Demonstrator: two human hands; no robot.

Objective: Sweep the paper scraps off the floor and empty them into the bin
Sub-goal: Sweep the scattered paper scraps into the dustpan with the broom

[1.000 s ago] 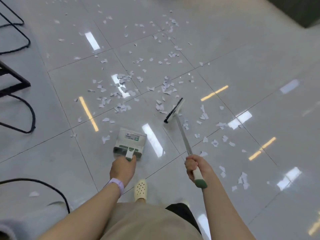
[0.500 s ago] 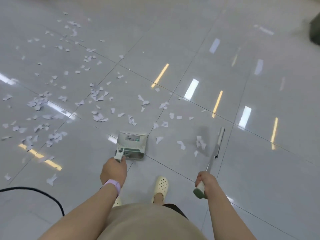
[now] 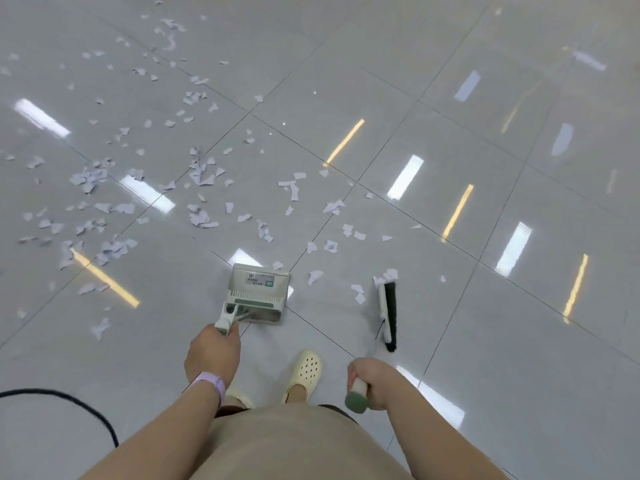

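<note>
White paper scraps (image 3: pixel 199 174) lie scattered over the glossy grey tiles, thickest at the left and centre, with a few near the broom. My left hand (image 3: pixel 213 355) grips the handle of a white and green dustpan (image 3: pixel 258 292) that rests on the floor ahead of me. My right hand (image 3: pixel 372 382) grips the green-capped end of a broom handle. Its black-bristled head (image 3: pixel 388 311) touches the floor to the right of the dustpan, beside a few scraps (image 3: pixel 358 294). No bin is in view.
A black cable (image 3: pixel 69 403) curves across the floor at the lower left. My feet in cream clogs (image 3: pixel 304 374) stand just behind the dustpan. The tiles to the right carry only light reflections.
The view has swung right, away from the black chair legs. The broom has been pulled in from the far scraps to a spot close to the right of the dustpan.
</note>
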